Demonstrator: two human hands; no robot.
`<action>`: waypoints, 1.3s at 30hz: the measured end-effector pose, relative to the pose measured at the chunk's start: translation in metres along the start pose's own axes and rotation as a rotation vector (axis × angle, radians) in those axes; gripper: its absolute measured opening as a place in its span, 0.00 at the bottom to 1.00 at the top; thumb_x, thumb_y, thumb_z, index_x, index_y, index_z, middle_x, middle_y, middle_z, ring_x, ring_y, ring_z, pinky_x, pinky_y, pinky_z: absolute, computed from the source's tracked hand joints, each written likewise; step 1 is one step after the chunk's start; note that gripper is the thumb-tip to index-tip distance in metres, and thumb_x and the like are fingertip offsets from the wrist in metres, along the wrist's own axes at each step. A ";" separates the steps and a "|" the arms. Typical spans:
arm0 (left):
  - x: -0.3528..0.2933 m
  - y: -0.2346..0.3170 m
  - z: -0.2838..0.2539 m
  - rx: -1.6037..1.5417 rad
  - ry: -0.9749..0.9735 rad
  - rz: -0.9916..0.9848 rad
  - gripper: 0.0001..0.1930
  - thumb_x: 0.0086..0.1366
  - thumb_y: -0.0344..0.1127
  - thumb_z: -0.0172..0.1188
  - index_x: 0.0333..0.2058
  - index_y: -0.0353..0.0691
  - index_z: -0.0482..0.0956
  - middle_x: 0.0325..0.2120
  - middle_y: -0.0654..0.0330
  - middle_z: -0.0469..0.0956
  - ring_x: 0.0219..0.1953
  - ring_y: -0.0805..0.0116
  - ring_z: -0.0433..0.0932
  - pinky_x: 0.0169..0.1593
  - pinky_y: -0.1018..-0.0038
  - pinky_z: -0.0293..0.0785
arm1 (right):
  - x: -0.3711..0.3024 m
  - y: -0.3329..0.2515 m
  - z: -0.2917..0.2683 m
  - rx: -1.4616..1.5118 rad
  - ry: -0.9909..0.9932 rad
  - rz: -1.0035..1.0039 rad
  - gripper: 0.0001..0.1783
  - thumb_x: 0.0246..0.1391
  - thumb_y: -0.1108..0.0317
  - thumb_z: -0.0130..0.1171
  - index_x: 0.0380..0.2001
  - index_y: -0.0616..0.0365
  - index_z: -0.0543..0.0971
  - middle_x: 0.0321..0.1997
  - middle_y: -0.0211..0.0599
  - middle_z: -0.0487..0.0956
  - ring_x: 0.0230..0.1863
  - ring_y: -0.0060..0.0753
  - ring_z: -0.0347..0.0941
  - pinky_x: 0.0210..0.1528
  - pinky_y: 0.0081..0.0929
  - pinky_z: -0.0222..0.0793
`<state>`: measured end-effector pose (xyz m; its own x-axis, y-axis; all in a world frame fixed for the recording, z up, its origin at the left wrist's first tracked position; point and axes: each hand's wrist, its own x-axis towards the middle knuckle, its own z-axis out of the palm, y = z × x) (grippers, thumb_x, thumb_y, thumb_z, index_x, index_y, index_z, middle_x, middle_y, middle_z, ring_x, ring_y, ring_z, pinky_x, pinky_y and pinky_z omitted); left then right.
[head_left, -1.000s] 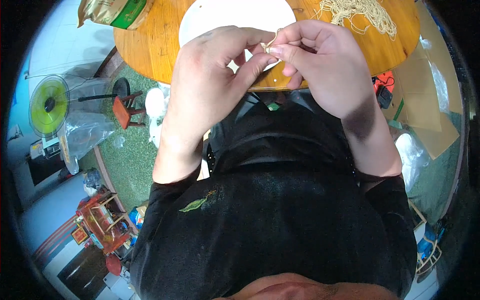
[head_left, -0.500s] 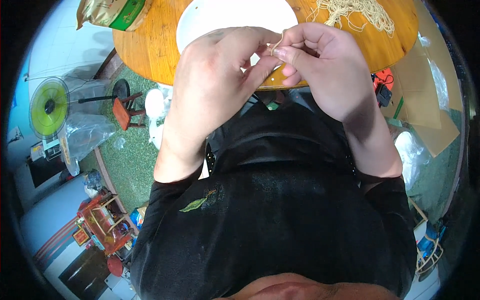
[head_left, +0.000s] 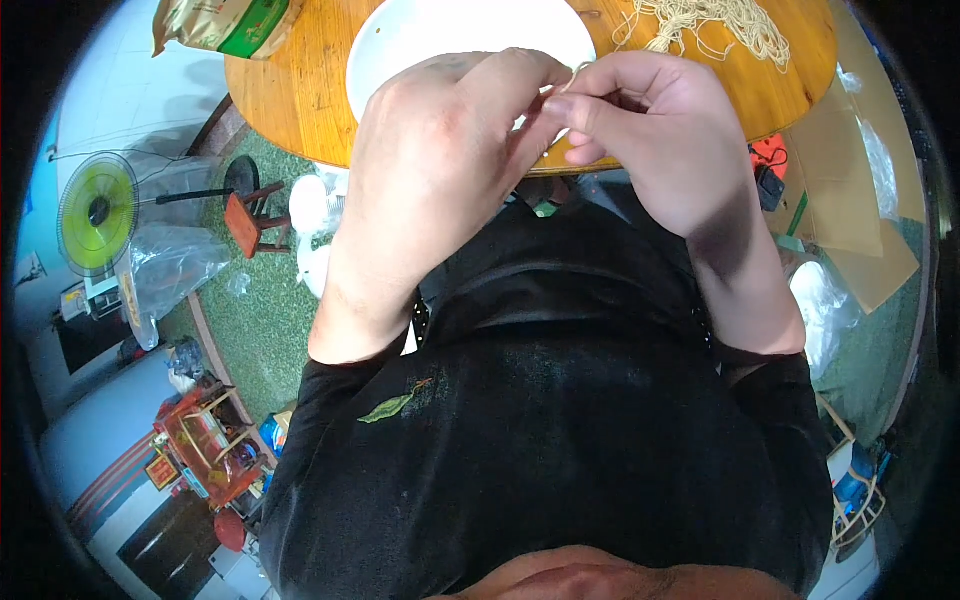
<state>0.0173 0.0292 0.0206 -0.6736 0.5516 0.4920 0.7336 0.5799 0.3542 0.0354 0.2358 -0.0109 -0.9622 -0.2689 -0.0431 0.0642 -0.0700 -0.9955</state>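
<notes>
Both my hands meet above the near edge of a round wooden table, in front of a white plate. Between the fingertips runs a thin beige cord, which shows as a short loop. My left hand is closed, thumb and forefinger pinching the cord. My right hand pinches it too, the thumb pressed to the forefinger. Most of the cord is hidden behind the fingers. A loose heap of beige cord lies at the table's far right.
A tan and green bag stands at the table's far left. On the left are a green fan and a small reddish stool. Flattened cardboard leans at the right, near a red and black object.
My left fingers have tilted up and closed in towards my right ones. The cord's visible loop has shifted slightly right and shows less. The plate has shifted slightly left.
</notes>
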 end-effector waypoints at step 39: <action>0.012 0.006 -0.019 -0.437 -0.199 -0.564 0.10 0.73 0.26 0.70 0.51 0.39 0.87 0.43 0.59 0.91 0.43 0.62 0.89 0.49 0.72 0.82 | 0.006 0.014 -0.005 -0.375 0.136 -0.416 0.06 0.61 0.82 0.70 0.42 0.67 0.87 0.38 0.30 0.87 0.36 0.17 0.82 0.40 0.16 0.78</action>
<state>0.0153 0.0276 0.0431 -0.9321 0.3623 0.0028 0.2117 0.5384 0.8157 0.0293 0.2378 -0.0256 -0.9133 -0.1639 0.3728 -0.4015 0.2086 -0.8918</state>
